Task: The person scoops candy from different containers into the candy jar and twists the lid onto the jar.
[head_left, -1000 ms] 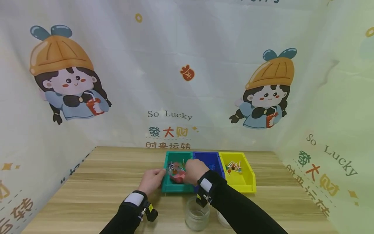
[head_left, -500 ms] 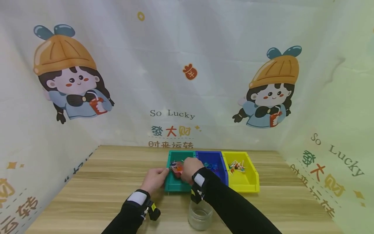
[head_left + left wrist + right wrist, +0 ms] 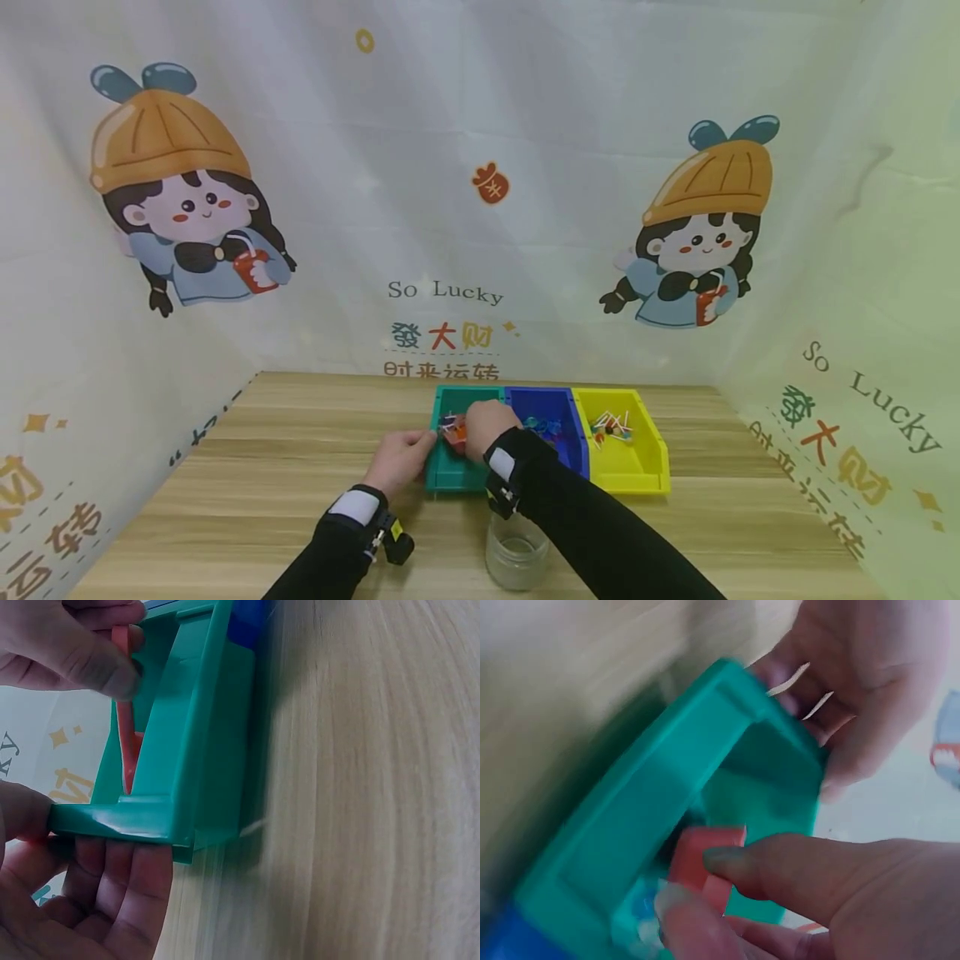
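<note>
My right hand (image 3: 489, 429) pinches a red scoop (image 3: 694, 855) between thumb and fingers, low inside the green bin (image 3: 459, 481). Small mixed pieces, some with white sticks, lie about the scoop's front; my hand hides part of them. In the left wrist view the scoop (image 3: 126, 727) appears edge-on beside the bin's wall. With thumb on one side and fingers on the other, my left hand (image 3: 400, 461) grips the green bin's left wall. The right wrist view is blurred.
Joined to the green bin are a blue bin (image 3: 551, 398) with blue pieces and a yellow bin (image 3: 637, 475) with white-sticked pieces. A glass jar (image 3: 517, 554) stands in front, partly behind my right wrist. A printed cloth (image 3: 450, 208) hangs behind the table.
My right hand has moved the scoop slightly left and farther back among the pieces in the green bin. The left hand keeps its grip. The view has shifted a little.
</note>
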Tool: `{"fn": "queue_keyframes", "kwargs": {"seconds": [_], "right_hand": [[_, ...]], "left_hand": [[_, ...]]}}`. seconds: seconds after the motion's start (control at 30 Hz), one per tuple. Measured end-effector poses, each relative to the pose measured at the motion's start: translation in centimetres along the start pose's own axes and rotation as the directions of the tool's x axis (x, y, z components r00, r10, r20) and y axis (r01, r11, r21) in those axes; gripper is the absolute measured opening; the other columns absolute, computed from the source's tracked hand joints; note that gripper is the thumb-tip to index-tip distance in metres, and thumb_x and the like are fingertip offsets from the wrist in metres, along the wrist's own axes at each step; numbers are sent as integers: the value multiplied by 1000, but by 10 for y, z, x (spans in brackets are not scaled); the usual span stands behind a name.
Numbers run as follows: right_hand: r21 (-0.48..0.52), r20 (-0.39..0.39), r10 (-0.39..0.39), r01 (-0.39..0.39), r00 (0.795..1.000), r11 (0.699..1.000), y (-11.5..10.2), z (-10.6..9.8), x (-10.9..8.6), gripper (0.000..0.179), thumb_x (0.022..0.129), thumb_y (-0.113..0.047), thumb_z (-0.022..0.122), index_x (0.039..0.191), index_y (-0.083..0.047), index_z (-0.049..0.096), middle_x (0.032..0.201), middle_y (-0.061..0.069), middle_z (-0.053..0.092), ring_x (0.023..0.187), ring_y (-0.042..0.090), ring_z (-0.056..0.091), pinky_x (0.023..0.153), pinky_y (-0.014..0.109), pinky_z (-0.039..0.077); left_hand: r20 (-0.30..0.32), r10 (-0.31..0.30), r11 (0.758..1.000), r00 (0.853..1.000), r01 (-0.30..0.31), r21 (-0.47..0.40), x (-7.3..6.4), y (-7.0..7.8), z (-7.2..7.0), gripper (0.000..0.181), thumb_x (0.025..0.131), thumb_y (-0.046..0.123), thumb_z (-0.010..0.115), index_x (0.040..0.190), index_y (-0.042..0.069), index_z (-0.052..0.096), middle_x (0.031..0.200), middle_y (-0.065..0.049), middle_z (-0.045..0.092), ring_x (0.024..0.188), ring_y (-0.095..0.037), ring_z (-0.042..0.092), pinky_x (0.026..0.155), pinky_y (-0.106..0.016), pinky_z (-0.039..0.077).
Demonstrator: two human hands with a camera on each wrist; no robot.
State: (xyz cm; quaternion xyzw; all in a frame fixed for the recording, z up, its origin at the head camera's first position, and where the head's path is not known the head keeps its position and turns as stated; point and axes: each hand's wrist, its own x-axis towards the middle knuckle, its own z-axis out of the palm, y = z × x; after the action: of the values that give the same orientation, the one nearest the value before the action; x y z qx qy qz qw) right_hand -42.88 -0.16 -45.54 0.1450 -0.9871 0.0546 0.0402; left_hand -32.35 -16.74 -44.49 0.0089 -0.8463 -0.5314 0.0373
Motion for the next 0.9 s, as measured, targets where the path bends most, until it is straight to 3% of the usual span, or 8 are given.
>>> {"fn": "queue_keyframes", "kwargs": {"seconds": [0.13,0.3,0.43,0.53,0.73,0.9], "right_hand": [[161,123,19,-38,992,986,2,-25,-15,19,80,-18,88,73,-10,73,66,3,70,56,20,69,60,34,60],[181,156,20,-49,988,982,26,3,14,22,76,-22,87,60,-18,73,56,-4,69,52,16,68,52,29,53],[92,92,-20,12,996,996,26,13,22,21,77,-25,88,65,-16,73,64,-3,69,58,17,64,55,31,53],[12,26,-54,54,998,998,23,21,27,22,80,-28,89,77,-14,72,74,0,68,65,19,60,62,35,54],[-103,-66,-79,72,995,992,18,30,31,20,87,-33,89,88,-17,78,84,1,77,70,20,68,70,41,63],[-21,-39,-82,82,996,996,19,25,27,22,82,-29,91,80,-13,76,74,2,74,64,20,67,63,37,61]], "left_hand": [[0,-1,1000,1000,1,-2,0,1,0,39,113,23,55,125,-5,79,107,-19,78,81,-15,68,71,-36,63],[2,-4,1000,1000,4,-6,-1,1,0,40,113,23,55,127,-6,78,111,-20,80,83,-16,71,73,-37,65],[5,-10,1000,1000,10,-6,-2,2,-1,40,114,23,55,130,-6,77,115,-22,80,86,-18,73,76,-39,66],[6,-7,1000,1000,7,-9,-1,1,-2,40,114,23,55,131,-6,76,117,-22,79,87,-18,73,76,-40,66],[10,19,1000,1000,-19,-20,2,-2,-2,40,111,23,57,127,-8,77,105,-19,80,78,-15,70,68,-33,63],[4,34,999,999,-34,-31,2,-2,-1,39,111,22,57,122,-8,79,91,-13,77,73,-13,67,65,-32,61]]}}
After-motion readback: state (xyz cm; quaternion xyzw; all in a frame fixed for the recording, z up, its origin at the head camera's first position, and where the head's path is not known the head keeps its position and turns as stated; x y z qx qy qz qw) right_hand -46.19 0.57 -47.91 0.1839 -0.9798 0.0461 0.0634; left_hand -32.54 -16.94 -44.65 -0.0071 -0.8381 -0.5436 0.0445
